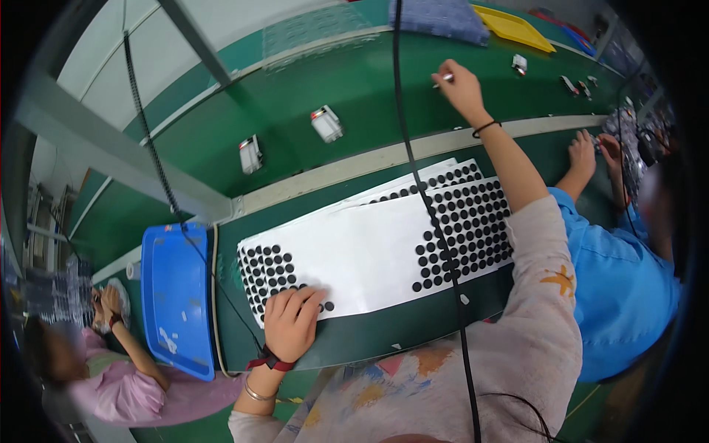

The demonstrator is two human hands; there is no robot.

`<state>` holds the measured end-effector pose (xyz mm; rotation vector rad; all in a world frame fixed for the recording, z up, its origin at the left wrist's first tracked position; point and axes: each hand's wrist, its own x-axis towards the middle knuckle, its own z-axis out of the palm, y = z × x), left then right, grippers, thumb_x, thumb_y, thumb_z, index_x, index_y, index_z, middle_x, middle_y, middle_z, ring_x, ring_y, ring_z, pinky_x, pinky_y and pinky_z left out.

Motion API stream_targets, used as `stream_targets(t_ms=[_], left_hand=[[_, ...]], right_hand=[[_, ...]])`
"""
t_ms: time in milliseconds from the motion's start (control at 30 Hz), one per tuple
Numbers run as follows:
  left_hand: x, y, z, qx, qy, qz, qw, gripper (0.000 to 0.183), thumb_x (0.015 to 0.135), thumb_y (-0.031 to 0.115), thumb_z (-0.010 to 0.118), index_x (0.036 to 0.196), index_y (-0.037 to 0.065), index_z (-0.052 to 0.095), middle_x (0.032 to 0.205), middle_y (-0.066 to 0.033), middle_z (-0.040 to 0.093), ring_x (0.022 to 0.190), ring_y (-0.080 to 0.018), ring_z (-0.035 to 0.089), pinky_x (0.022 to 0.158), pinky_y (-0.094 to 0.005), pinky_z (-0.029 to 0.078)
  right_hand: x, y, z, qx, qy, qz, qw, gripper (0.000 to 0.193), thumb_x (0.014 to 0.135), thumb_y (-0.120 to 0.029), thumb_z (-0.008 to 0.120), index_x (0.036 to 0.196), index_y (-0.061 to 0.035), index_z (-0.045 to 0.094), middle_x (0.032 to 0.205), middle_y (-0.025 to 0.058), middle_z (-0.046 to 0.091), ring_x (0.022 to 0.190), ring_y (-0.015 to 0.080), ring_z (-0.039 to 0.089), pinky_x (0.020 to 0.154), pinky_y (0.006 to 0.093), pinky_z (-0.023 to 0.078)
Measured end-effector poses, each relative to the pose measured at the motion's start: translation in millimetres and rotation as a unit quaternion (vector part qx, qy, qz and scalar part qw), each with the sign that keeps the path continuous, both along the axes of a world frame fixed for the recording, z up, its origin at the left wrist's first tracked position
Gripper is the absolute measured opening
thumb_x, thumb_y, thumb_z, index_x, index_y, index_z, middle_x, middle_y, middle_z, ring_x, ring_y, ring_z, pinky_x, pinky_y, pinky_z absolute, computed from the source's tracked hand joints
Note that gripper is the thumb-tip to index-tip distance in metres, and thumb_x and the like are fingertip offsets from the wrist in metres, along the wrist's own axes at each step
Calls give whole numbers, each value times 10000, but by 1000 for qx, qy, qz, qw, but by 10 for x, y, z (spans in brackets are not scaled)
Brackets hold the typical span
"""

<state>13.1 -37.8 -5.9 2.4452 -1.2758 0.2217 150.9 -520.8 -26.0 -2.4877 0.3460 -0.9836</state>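
Observation:
My left hand [292, 325] rests on the near edge of a white sheet [354, 251] bearing rows of round black stickers [473, 229]. Its fingers lie stretched over the paper, and the tips touch it beside a few black dots at the lower left. The sheet's middle is bare white, with dots at both ends. Reaching far over the green belt, my right hand [459, 87] pinches a small light-coloured part [447, 77]; the fingers hide most of it.
Small white devices [326, 123] lie on the green belt [288, 96]. A blue tray [177, 295] stands left of the sheets. Dark cables [402, 111] hang across the view. Co-workers sit on both sides, one in a blue top [617, 280]. A yellow tray [513, 28] lies far back.

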Motion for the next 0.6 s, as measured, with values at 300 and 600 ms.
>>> stream_targets(t_ms=[300, 600], left_hand=[[312, -21, 90, -36, 141, -62, 987, 219, 691, 46, 633, 901, 70, 575, 765, -57, 498, 716, -232, 477, 647, -326, 387], [207, 107, -104, -72, 11, -52, 996, 280, 632, 97, 704, 909, 124, 670, 760, -23, 521, 751, -220, 509, 651, -319, 427]], right_hand=[[-595, 2643, 214, 497, 83, 477, 720, 196, 933, -263, 454, 924, -74, 505, 872, -18, 496, 775, 56, 448, 739, 207, 365], [-875, 2834, 49, 739, 223, 467, 431, 397, 951, -364, 305, 1043, -27, 492, 737, -10, 403, 802, 126, 440, 824, 328, 389]])
